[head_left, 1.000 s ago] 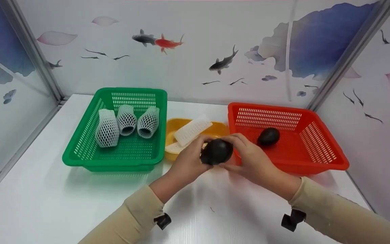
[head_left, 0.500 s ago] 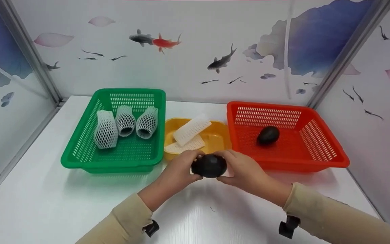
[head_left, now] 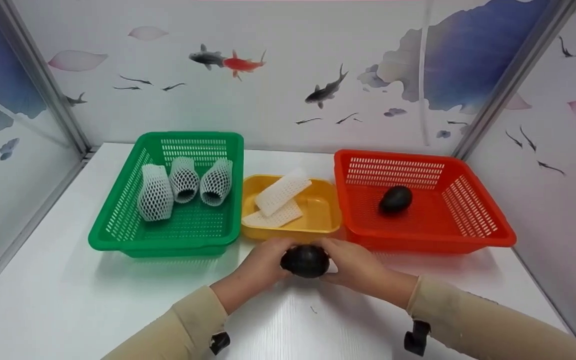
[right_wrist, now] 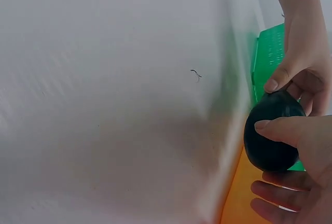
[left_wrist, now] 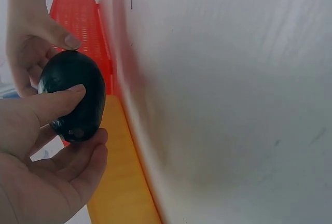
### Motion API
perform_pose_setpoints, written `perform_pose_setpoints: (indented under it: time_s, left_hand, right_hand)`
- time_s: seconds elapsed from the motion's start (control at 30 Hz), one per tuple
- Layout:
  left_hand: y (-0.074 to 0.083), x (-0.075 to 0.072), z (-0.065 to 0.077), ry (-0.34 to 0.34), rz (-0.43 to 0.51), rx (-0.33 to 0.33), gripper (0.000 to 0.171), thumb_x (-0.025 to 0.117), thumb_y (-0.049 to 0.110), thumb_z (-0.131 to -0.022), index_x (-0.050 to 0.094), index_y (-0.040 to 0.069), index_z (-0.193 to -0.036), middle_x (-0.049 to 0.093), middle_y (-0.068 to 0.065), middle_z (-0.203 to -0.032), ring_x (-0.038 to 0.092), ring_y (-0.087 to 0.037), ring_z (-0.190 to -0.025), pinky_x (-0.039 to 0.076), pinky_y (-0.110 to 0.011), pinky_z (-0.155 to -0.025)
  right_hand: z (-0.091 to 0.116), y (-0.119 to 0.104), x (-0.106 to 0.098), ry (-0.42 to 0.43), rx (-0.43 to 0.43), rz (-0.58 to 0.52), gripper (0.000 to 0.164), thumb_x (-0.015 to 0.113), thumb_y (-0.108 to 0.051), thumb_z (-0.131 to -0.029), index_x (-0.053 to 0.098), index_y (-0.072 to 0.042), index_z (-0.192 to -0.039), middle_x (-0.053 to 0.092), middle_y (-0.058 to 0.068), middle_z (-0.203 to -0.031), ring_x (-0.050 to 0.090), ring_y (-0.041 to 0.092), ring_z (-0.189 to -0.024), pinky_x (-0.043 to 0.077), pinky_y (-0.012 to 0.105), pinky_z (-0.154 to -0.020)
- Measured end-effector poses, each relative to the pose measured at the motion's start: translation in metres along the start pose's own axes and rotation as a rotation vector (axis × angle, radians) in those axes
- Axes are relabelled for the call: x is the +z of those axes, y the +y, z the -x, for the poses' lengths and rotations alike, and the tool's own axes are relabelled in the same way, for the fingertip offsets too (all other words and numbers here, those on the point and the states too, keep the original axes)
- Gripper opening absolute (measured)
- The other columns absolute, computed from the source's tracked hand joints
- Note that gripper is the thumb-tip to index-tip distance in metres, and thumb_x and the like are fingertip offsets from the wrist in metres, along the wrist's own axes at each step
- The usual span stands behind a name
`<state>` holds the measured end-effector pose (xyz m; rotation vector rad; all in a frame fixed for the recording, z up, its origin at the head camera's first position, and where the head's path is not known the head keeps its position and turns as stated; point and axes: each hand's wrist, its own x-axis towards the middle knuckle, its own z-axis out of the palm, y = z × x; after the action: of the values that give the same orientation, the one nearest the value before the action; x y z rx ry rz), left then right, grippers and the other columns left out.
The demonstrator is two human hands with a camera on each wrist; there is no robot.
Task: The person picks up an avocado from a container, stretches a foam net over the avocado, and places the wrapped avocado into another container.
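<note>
Both hands hold one dark, smooth, egg-shaped avocado [head_left: 307, 261] between them, low over the white table in front of the yellow bin. My left hand [head_left: 260, 265] grips its narrower left end; in the left wrist view, the thumb [left_wrist: 65, 101] lies over the dark skin with fingers bent underneath. My right hand [head_left: 355, 262] has hold of the other end, and the right wrist view shows its thumb [right_wrist: 280, 129] across the avocado [right_wrist: 270, 154] with the fingers spread below. A second avocado [head_left: 396, 199] lies in the red basket [head_left: 428, 242].
On the left, a green basket [head_left: 168, 247] contains three white foam net sleeves, the leftmost net sleeve [head_left: 155, 194] bulging. Between the baskets, the yellow bin [head_left: 325, 212] holds flattened foam nets [head_left: 283, 192]. Patterned panels [head_left: 278, 115] enclose the table's back and sides.
Both hands have brought the avocado down and toward me, slightly left, away from the yellow bin. The avocado has turned so its long side lies across the view.
</note>
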<state>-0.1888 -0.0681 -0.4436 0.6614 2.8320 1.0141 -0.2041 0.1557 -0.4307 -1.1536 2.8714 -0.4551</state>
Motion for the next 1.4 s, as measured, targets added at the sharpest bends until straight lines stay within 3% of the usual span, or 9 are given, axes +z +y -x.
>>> perform_pose_setpoints:
  time_s: [0.27,0.47,0.8,1.1,1.4]
  left_hand:
    - [-0.007,0.001,-0.006,-0.034,-0.026,0.009,0.048,0.079,0.0,-0.076,0.063,0.011,-0.12,0.064,-0.002,-0.117,0.055,-0.022,-0.113,0.041,-0.041,-0.101]
    - [-0.008,0.006,-0.011,-0.042,-0.045,-0.006,0.045,0.078,0.003,-0.079,0.062,0.011,-0.12,0.063,-0.002,-0.117,0.054,-0.022,-0.114,0.041,-0.041,-0.102]
    - [-0.007,0.003,-0.011,-0.086,-0.052,-0.06,0.058,0.081,0.008,-0.079,0.056,0.015,-0.131,0.057,-0.001,-0.127,0.05,-0.018,-0.12,0.038,-0.038,-0.105]
    - [-0.006,-0.001,-0.011,-0.1,-0.088,-0.018,0.056,0.083,0.012,-0.078,0.058,0.015,-0.128,0.06,0.0,-0.124,0.052,-0.019,-0.115,0.041,-0.037,-0.103]
    - [-0.004,-0.009,-0.009,-0.099,-0.082,-0.024,0.063,0.084,0.014,-0.078,0.054,0.019,-0.134,0.055,0.004,-0.134,0.048,-0.017,-0.124,0.038,-0.036,-0.106]
  right_hand:
    - [-0.002,0.002,0.008,-0.046,0.084,0.001,0.056,0.085,-0.022,-0.076,0.054,-0.015,-0.122,0.066,0.005,-0.115,0.062,0.024,-0.104,0.05,0.044,-0.091]
    - [-0.003,0.005,0.011,-0.023,0.079,0.0,0.058,0.085,-0.022,-0.076,0.055,-0.017,-0.125,0.065,0.006,-0.12,0.061,0.025,-0.108,0.048,0.045,-0.094]
    - [-0.007,0.004,0.005,-0.078,0.107,0.028,0.063,0.085,-0.024,-0.076,0.054,-0.019,-0.13,0.061,0.005,-0.126,0.059,0.025,-0.113,0.047,0.046,-0.096]
    - [-0.009,-0.001,0.0,-0.072,0.055,0.043,0.066,0.085,-0.028,-0.076,0.053,-0.021,-0.133,0.058,0.001,-0.131,0.058,0.022,-0.113,0.046,0.044,-0.097]
    - [-0.011,-0.005,-0.003,-0.06,0.017,0.067,0.071,0.085,-0.03,-0.075,0.05,-0.021,-0.136,0.056,0.0,-0.134,0.056,0.021,-0.114,0.046,0.042,-0.098]
